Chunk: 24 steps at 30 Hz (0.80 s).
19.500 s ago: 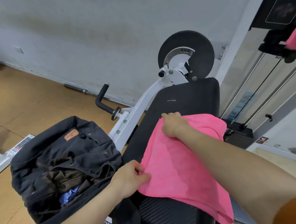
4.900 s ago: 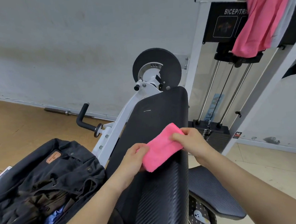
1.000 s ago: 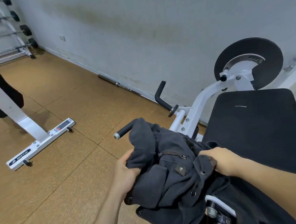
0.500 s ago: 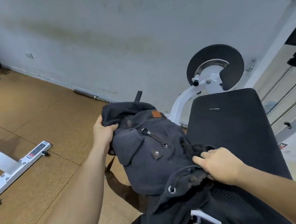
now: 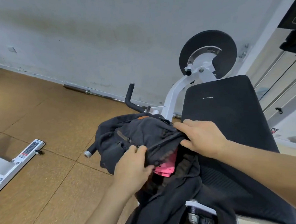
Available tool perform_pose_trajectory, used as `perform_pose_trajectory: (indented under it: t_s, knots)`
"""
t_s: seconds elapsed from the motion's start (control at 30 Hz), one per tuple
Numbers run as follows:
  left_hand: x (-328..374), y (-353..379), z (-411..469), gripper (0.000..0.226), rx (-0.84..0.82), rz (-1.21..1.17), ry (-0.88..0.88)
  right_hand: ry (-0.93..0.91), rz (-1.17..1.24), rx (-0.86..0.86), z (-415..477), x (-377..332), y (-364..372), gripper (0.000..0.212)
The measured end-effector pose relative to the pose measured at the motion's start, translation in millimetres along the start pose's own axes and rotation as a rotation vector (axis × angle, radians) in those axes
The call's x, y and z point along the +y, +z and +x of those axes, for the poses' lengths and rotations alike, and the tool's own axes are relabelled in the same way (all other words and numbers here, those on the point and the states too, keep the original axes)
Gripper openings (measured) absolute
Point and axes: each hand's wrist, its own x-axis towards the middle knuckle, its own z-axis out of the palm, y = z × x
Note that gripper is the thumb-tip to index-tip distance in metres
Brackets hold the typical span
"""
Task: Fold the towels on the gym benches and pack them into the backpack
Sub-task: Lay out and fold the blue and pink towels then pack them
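By the grey gym wall (image 5: 104,36), the dark backpack (image 5: 136,135) slumps at the 9 o'clock edge of the black desk (image 5: 230,115), left hand (image 5: 133,166) pinching and right hand (image 5: 201,139) gripping its flap over the pink towel (image 5: 165,168) inside; released carelessly, it may slide off, spilling the towel.

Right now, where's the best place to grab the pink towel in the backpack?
Probably pinch the towel's exposed folded end, coming from the near side through the backpack's open mouth; the flap above hides the rest.
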Motion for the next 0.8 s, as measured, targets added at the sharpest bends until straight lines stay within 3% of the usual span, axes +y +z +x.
perform_pose_trajectory:
  t_s: [0.03,0.1,0.2,0.27,0.33,0.4,0.43,0.47,0.53,0.67,0.73,0.8]
  knots:
    - [1,1,1,0.022,0.140,-0.080,-0.083,0.041,0.011,0.042,2,-1,-4,0.051]
    - [-1,-3,9,0.017,0.303,-0.355,-0.227,0.043,-0.068,0.132,7,-6,-14,0.062]
    - [6,-20,23,0.023,0.352,-0.342,-0.204,-0.212,-0.193,0.228,3,-22,-19,0.048]
    - [9,-26,33,0.020,0.328,-0.386,-0.247,-0.415,-0.214,0.193,-8,-32,-12,0.041]
    - [6,-28,41,0.007,0.297,-0.674,-0.359,-0.572,-0.209,0.061,-19,-37,2,0.037]
    - [1,-32,40,0.008,0.283,-0.938,-0.441,-0.594,-0.244,-0.297,-28,-37,13,0.047]
    - [0,-33,37,0.011,0.277,-0.954,-0.436,-0.529,-0.253,-0.485,-31,-37,16,0.054]
    - [-1,-33,36,0.014,0.277,-0.905,-0.408,-0.441,-0.262,-0.624,-33,-36,18,0.058]
    - [0,-36,32,0.018,0.319,-0.653,-0.319,-0.334,-0.265,-0.670,-34,-31,15,0.058]
    - [18,-31,39,0.054,0.439,0.320,-0.009,-0.378,-0.354,-0.649,-36,-15,8,0.027]
    - [43,-5,49,0.073,0.283,0.505,0.150,-0.408,-0.361,-0.657,-45,-9,8,0.017]
    - [58,32,55,0.078,0.083,0.549,0.187,-0.436,-0.346,-0.634,-53,-3,8,0.015]
